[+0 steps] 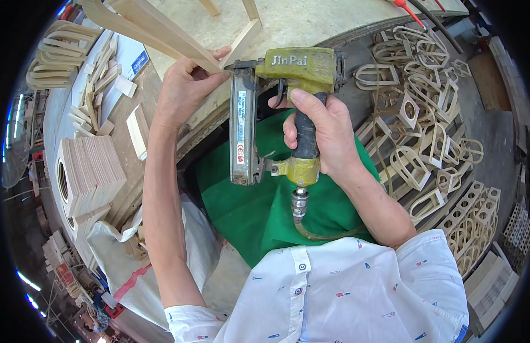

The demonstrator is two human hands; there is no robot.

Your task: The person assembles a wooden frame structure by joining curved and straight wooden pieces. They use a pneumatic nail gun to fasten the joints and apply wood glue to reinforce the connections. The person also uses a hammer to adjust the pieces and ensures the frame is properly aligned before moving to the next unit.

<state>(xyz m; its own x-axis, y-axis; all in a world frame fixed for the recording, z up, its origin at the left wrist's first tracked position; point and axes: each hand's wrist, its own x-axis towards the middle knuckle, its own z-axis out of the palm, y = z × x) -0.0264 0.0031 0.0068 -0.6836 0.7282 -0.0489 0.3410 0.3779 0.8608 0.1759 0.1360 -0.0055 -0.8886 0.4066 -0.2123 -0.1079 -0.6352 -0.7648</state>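
Note:
My right hand (325, 128) is wrapped round the black grip of a yellow pneumatic nail gun (299, 64), with a finger by its trigger. The gun's nose meets the near corner of a pale wooden frame (167, 34) made of joined strips. At that same corner my left hand (187, 86) pinches the wood between thumb and fingers, close to the nose. The gun's long metal magazine (242, 126) hangs down on its left side. An air hose (322, 235) runs from the fitting under the grip.
Left of me stand a stack of plywood squares with round holes (96, 177), loose wood strips (96, 86) and bent-wood loops (62, 51). Many finished wooden loop pieces (413, 166) are heaped on the right. Green cloth (242, 194) covers my lap below the workbench edge (356, 35).

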